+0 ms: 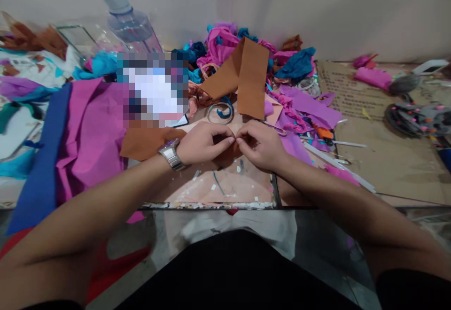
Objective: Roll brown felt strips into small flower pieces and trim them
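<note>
Across from a capped bottle [129, 24], contents unclear, 2 hands [200, 143] [263, 144] together pinch brown paper [233, 151].

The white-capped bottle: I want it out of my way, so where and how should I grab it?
Probably around the bottle just below its white cap, coming from above with the left hand, the nearer one. That upper part rises above the things around it and narrows toward the cap, while the lower part is hidden.

I'm seeing brn on the scrap [235, 151] & folded strip [252, 77], pink sheet [89, 136], blue sheet [45, 159]. Grey bundle [417, 119] is showing pink dots.
</note>
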The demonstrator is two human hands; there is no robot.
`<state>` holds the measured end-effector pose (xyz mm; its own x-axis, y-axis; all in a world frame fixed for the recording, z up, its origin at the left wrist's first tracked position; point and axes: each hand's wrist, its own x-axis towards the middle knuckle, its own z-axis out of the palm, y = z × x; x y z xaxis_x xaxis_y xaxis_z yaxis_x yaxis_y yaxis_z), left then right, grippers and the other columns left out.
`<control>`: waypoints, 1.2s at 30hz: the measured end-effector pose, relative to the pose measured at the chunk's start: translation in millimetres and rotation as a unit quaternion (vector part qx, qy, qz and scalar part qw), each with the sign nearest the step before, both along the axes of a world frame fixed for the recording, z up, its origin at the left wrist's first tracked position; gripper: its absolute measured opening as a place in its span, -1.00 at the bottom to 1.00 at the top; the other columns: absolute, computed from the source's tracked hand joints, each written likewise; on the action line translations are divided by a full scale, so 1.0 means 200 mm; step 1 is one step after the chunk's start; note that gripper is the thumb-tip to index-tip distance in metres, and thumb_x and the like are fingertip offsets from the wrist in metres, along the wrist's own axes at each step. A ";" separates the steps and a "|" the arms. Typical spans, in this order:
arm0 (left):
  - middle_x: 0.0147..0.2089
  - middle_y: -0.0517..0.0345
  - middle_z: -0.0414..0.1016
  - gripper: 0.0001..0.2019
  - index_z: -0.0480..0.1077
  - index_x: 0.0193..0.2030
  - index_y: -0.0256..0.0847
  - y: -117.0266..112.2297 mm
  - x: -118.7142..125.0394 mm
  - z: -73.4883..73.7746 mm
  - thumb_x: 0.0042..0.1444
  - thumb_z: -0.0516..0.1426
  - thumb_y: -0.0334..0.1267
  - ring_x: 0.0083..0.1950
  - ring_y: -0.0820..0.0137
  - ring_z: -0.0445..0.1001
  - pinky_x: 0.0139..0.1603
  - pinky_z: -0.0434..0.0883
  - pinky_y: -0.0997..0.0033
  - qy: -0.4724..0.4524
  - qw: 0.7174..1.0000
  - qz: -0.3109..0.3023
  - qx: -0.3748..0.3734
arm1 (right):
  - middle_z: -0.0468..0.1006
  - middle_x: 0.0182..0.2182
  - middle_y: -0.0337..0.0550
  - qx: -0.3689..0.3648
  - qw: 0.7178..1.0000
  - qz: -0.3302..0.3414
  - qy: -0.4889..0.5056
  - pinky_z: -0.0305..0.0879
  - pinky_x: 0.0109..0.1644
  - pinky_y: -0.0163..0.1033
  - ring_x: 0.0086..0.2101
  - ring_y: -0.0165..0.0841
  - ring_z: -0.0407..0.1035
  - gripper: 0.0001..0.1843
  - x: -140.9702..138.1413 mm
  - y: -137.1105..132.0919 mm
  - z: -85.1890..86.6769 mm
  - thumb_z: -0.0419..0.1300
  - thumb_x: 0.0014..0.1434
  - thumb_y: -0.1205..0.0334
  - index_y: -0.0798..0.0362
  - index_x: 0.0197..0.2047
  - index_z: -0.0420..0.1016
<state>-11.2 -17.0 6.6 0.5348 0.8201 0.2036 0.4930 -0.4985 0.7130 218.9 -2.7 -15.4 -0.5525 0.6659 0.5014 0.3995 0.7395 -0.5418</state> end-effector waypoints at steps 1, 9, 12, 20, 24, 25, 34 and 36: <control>-0.37 0.18 0.59 -0.75 0.60 -0.21 -0.24 0.00 0.00 0.00 0.34 0.14 -0.16 -0.37 0.44 0.44 -0.28 0.35 0.44 -0.009 1.000 -0.001 -0.006 | 0.53 -0.34 -0.19 0.003 1.000 0.001 0.000 0.30 -0.17 -0.19 -0.32 -0.33 0.40 -0.95 0.00 0.00 0.00 0.21 0.31 0.29 0.00 -0.23 0.50; -0.40 0.19 0.58 -0.78 0.60 -0.25 -0.24 0.00 0.01 0.00 0.31 0.17 -0.19 -0.40 0.46 0.42 -0.33 0.32 0.46 -0.038 0.999 0.022 0.001 | 0.59 -0.31 -0.17 0.025 1.000 -0.002 -0.007 0.32 -0.11 -0.14 -0.28 -0.29 0.46 -0.96 0.00 0.00 0.00 0.23 0.33 0.25 -0.02 -0.18 0.52; -0.39 0.19 0.60 -0.78 0.59 -0.25 -0.24 -0.01 0.01 0.00 0.30 0.17 -0.19 -0.39 0.46 0.45 -0.32 0.33 0.46 -0.041 0.999 0.016 0.005 | 0.61 -0.31 -0.16 0.032 0.999 -0.007 -0.005 0.31 -0.10 -0.13 -0.28 -0.29 0.47 -0.94 0.00 0.00 0.00 0.23 0.35 0.23 -0.01 -0.20 0.52; -0.31 0.09 0.69 -0.74 0.63 -0.21 -0.17 -0.02 0.01 -0.01 0.35 0.14 -0.14 -0.31 0.35 0.56 -0.27 0.35 0.33 0.058 0.988 0.027 0.139 | 0.61 -0.33 -0.17 -0.013 1.000 -0.008 0.019 0.30 -0.14 -0.15 -0.29 -0.29 0.46 -0.93 -0.02 -0.01 0.01 0.22 0.30 0.26 0.00 -0.27 0.51; -0.28 0.06 0.71 -0.72 0.64 -0.15 -0.17 -0.02 0.01 -0.01 0.37 0.12 -0.13 -0.30 0.32 0.58 -0.29 0.33 0.31 0.093 0.982 0.024 0.161 | 0.59 -0.38 -0.23 -0.033 0.999 -0.025 0.025 0.24 -0.13 -0.14 -0.32 -0.31 0.45 -0.93 -0.02 0.00 0.01 0.24 0.25 0.28 0.00 -0.31 0.50; -0.29 0.07 0.70 -0.73 0.64 -0.15 -0.18 -0.02 0.00 -0.01 0.37 0.12 -0.14 -0.31 0.33 0.58 -0.29 0.33 0.32 0.081 0.985 0.024 0.152 | 0.58 -0.39 -0.24 -0.031 0.999 -0.026 0.027 0.23 -0.13 -0.13 -0.32 -0.31 0.45 -0.92 -0.02 0.00 0.01 0.24 0.25 0.28 0.00 -0.32 0.49; -0.41 0.16 0.62 -0.74 0.65 -0.21 -0.19 0.00 -0.03 0.01 0.34 0.15 -0.16 -0.42 0.44 0.48 -0.33 0.29 0.40 0.033 0.995 0.025 0.086 | 0.67 -0.27 -0.16 -0.004 1.000 -0.022 -0.003 0.23 -0.04 -0.05 -0.21 -0.22 0.52 -0.94 0.00 0.00 0.02 0.26 0.25 0.25 -0.01 -0.19 0.55; -0.41 0.16 0.62 -0.73 0.65 -0.21 -0.20 0.00 -0.02 0.01 0.34 0.15 -0.15 -0.43 0.44 0.46 -0.33 0.29 0.40 0.031 0.997 0.022 0.071 | 0.67 -0.29 -0.18 0.006 1.000 -0.024 -0.013 0.22 -0.05 -0.04 -0.23 -0.23 0.50 -0.94 0.00 0.00 0.02 0.27 0.28 0.23 -0.02 -0.19 0.57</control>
